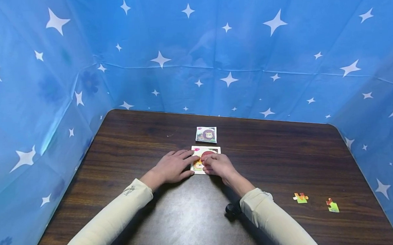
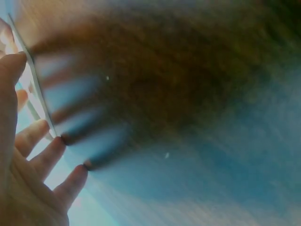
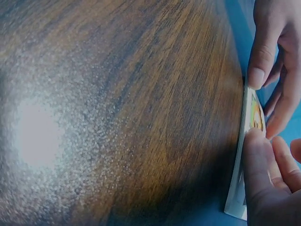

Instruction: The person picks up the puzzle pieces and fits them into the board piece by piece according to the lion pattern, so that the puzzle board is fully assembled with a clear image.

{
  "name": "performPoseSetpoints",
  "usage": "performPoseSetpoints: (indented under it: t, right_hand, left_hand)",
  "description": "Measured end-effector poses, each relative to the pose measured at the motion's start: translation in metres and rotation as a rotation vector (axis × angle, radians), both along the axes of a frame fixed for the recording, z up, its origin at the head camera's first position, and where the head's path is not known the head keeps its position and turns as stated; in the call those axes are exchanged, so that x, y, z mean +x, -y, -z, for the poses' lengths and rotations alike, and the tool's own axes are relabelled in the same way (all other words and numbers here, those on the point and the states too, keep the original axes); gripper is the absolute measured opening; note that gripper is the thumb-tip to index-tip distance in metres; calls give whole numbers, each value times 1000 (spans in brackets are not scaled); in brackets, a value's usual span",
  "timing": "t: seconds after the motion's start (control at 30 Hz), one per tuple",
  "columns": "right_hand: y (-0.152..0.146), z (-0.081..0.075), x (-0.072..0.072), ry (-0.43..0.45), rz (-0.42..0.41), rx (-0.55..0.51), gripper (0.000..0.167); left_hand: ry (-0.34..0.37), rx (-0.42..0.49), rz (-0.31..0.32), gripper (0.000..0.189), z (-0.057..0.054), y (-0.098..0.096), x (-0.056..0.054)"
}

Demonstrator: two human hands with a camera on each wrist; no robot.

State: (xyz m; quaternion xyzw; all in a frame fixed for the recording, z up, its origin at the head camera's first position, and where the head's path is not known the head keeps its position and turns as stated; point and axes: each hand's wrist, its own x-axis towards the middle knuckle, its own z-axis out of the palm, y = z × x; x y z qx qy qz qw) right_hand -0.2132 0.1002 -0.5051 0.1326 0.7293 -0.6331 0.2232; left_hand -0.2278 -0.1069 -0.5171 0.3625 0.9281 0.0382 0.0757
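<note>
A square picture puzzle [image 1: 197, 149] in a pale frame lies on the table between my hands, with a red-brown mane and a yellow animal showing. My left hand [image 1: 175, 166] rests at its left side, fingers fairly straight and fingertips touching the puzzle. From the right, my right hand [image 1: 219, 165] reaches over the puzzle, its fingertips on the picture and hiding part of it. In the right wrist view, the right thumb [image 3: 256, 155] lies at the frame's near edge, and no loose piece shows between thumb and fingers. Sideways in the left wrist view is the puzzle's edge [image 2: 35, 77].
Just beyond the puzzle lies a small lion picture card [image 1: 206, 135]. Two loose jigsaw pieces, an orange-green one [image 1: 300, 198] and a red-green one [image 1: 332, 205], are at the right of the dark wooden table [image 1: 144, 128]. A blue star-patterned curtain [image 1: 193, 38] surrounds it.
</note>
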Motion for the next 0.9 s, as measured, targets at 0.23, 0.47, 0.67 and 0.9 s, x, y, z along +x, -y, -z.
performPoseSetpoints:
  t: [0.23,0.47,0.67,0.9]
  right_hand:
    - [-1,-2,1,-1,-13,6,27]
    - [-1,0,1,-1,-15,6,27]
    - [-1,1,0,2,-12,4,27]
    - [-2,1,0,2,-14,-5,27]
  left_hand:
    - [5,7,13,55,0,2,1]
    - [-20,-17,36,54,3,4,0]
    - [-25,-4,63,50,3,6,0]
    - [-4,-45,47,52,3,6,1]
